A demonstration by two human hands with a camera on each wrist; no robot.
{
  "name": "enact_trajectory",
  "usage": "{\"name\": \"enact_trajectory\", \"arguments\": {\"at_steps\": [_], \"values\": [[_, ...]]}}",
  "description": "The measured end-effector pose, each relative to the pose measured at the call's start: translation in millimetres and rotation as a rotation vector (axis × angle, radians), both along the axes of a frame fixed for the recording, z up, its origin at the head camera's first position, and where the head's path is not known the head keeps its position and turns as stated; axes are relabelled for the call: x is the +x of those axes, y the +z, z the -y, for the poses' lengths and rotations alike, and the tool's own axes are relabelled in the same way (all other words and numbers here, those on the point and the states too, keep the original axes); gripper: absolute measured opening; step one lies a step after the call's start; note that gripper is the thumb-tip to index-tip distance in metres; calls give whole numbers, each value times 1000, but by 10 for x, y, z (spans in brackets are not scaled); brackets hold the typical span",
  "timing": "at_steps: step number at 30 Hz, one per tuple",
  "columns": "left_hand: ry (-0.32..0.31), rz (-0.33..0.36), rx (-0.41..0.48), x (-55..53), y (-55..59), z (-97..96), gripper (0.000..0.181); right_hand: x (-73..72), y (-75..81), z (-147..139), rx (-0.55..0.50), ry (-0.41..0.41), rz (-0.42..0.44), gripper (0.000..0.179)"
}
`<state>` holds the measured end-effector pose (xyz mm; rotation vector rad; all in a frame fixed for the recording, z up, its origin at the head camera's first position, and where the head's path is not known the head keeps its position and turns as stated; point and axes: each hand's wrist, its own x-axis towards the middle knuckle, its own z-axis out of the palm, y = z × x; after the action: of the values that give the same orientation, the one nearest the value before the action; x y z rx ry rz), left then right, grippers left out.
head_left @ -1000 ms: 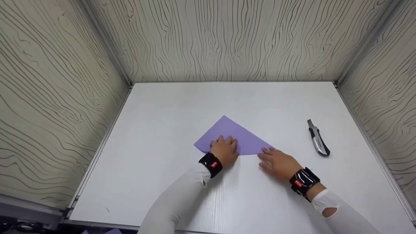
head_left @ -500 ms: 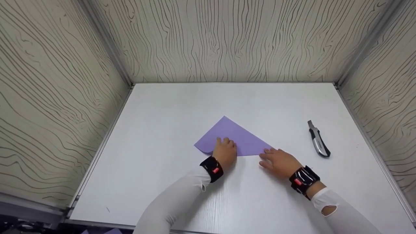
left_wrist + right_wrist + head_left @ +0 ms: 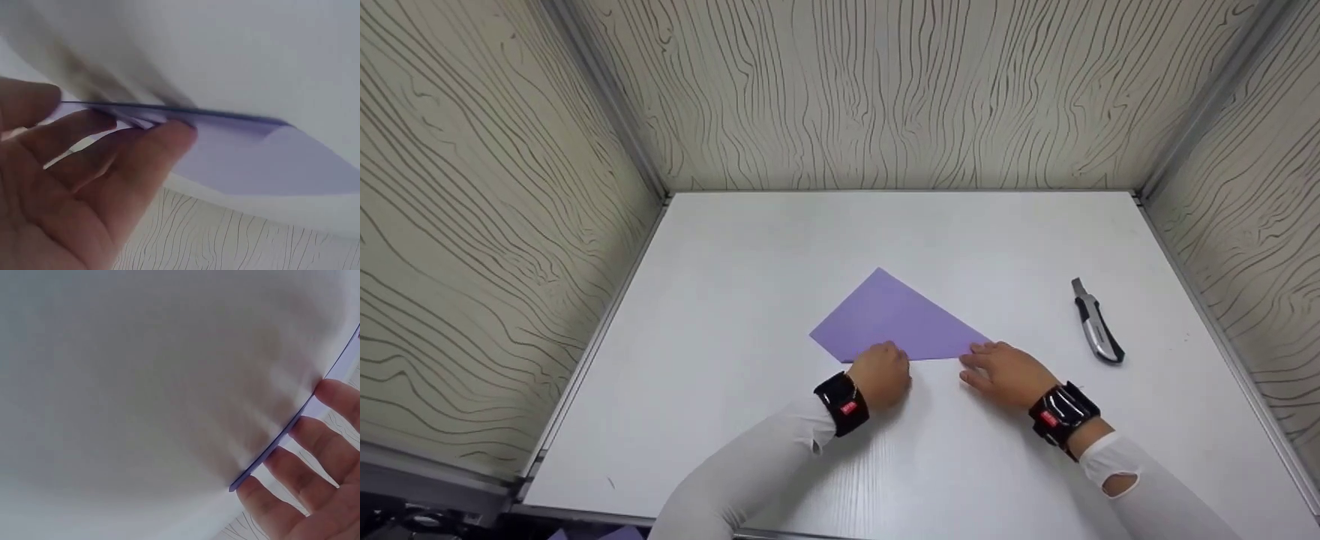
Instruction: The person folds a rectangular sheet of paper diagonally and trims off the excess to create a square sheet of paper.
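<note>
A purple sheet of paper (image 3: 889,315), folded with a straight near edge, lies on the white table. In the head view my left hand (image 3: 883,375) is at that near edge with its fingers bent. The left wrist view has thumb and fingertips (image 3: 180,132) at the fold line of the paper (image 3: 253,152), which lifts slightly there. My right hand (image 3: 1009,377) rests with fairly straight fingers on the sheet's right corner. Its fingertips (image 3: 253,486) touch the thin folded edge (image 3: 275,441) in the right wrist view. The paper under both hands is partly hidden.
A grey and black utility knife (image 3: 1099,330) lies at the right of the white table (image 3: 720,300), blade part pointing away. Wood-patterned panels (image 3: 855,90) stand at the back and sides. Bits of purple paper (image 3: 621,533) show below the table's front edge.
My left hand has drawn back from the middle of the paper to its near edge, and its fingers have bent. The left near edge now lies straighter. The right hand stays at the corner.
</note>
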<state>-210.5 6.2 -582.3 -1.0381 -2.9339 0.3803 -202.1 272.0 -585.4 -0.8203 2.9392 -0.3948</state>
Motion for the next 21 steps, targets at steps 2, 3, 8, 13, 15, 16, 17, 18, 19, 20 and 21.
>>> {"name": "enact_trajectory", "arguments": {"at_steps": [2,3,8,13,15,16,17,18,19,20,21], "values": [[39,112,17,49,28,21,60,-7,-10,4,1,-3,0,43],[57,152,29,67,35,32,69,-12,-18,7,1,-3,-4,42],[83,203,79,120,12,83,84,-5,-58,9,2,-17,-18,41],[84,186,88,125,-47,118,84,23,-74,22,-21,-31,-10,42],[93,189,107,125,-57,127,82,24,-86,27,-26,-39,-18,41],[99,193,118,124,-58,129,81,21,-98,30,-24,-46,-20,41],[104,196,131,126,-56,129,79,24,-105,33,-19,-52,-23,40],[110,203,142,127,-53,129,78,25,-115,37,-11,-53,-33,39],[117,210,152,130,-51,127,78,24,-128,40,-2,-54,-42,38],[127,219,158,135,-49,125,77,26,-136,45,7,-53,-51,37],[136,228,161,141,-46,122,77,27,-146,53,12,-51,-55,36]]}}
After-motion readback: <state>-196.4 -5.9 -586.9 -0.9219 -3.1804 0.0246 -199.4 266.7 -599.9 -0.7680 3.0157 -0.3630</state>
